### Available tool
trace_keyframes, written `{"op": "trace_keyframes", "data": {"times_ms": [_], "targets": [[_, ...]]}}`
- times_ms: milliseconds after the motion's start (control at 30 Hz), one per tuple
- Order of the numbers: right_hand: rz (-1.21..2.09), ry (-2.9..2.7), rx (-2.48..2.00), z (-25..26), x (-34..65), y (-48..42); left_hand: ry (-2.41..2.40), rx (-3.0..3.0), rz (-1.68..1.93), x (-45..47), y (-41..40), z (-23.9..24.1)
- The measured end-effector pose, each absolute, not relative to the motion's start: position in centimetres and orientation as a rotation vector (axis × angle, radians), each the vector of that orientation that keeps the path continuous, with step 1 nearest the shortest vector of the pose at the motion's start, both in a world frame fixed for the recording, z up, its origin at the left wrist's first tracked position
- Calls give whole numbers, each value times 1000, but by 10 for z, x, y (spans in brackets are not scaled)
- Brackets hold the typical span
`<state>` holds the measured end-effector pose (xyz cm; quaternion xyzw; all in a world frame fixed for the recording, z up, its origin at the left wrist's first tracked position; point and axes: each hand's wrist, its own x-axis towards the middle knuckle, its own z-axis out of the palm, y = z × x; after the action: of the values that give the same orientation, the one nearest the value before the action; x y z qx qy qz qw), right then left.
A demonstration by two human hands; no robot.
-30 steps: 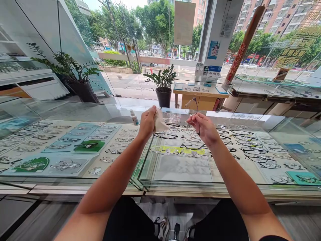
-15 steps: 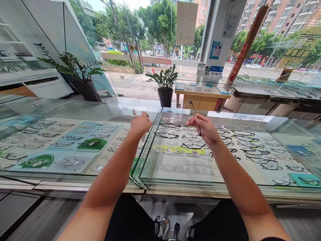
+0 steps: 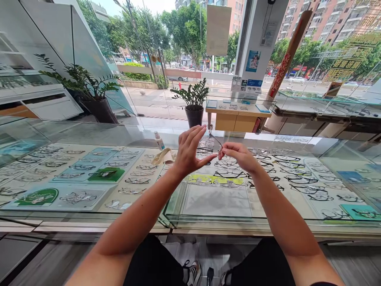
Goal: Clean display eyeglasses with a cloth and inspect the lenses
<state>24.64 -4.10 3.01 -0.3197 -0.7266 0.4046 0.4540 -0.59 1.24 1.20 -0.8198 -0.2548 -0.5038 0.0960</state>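
Note:
My right hand pinches a thin-framed pair of glasses above the glass display counter. My left hand is raised beside it with fingers stretched out and apart, its fingertips close to the glasses, holding nothing. A crumpled beige cloth lies on the counter top just left of my left hand. A small white spray bottle stands behind the cloth.
Under the glass lie several rows of spectacle frames on trays, with green labels at the left. Potted plants stand beyond the counter, by the shop window. A second glass case is at the far right.
My left hand has put the cloth down on the counter and come back, open, to the glasses. My right hand has kept hold of the glasses and lowered them a little.

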Motion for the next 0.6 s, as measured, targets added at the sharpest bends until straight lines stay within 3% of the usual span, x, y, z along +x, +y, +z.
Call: {"op": "trace_keyframes", "data": {"times_ms": [233,467,600], "targets": [[999,-1864,-802,31,245,-45,-747,-2422,-1495,-6,14,6],[567,-1389,-800,32,251,-40,-708,-2142,-1612,-8,19,2],[490,-1284,-817,31,266,-28,-621,-1976,-1691,-11,24,4]]}}
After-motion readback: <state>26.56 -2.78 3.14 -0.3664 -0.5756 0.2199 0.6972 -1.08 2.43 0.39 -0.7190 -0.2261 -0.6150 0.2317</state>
